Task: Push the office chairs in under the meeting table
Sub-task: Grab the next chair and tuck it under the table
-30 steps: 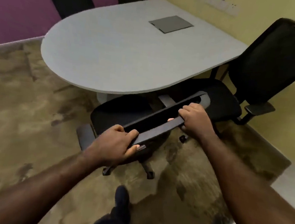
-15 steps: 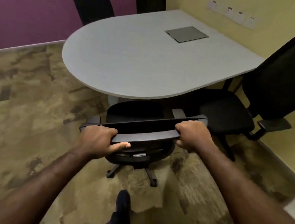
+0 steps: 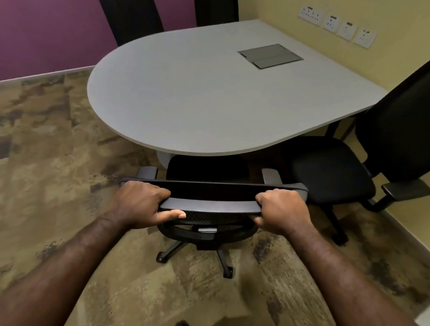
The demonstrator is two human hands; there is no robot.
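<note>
Your left hand (image 3: 144,204) and right hand (image 3: 281,211) are both clamped on the top edge of the near office chair (image 3: 207,188), w/ its seat front just under the rim of the meeting table (image 3: 188,95) and the armrests outside. So chair one is partway in (a last shove should finish it, I'd say). The right-side chair (image 3: 365,160) sits angled, seat mostly clear of the edge: not done. Two far chairs (image 3: 129,12) look close to the table.

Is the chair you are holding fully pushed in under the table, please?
Partly in: the chair seat's front sits under the table edge.
</note>
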